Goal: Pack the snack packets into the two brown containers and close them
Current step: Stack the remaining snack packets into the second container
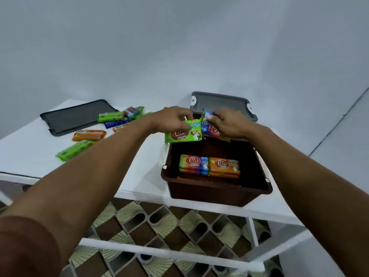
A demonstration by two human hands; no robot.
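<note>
Green packet (182,134) pinched in the left hand (175,118) and blue packet (212,130) gripped in the right hand (227,124) hover over the brown container (209,193), where laying both flat behind the stacked packets (209,166) should leave the grey lid (219,100) room to close.

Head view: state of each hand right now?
Left hand: closed, holding the green plastic snack packet.
Right hand: closed, holding the blue and red plastic snack packet.
</note>
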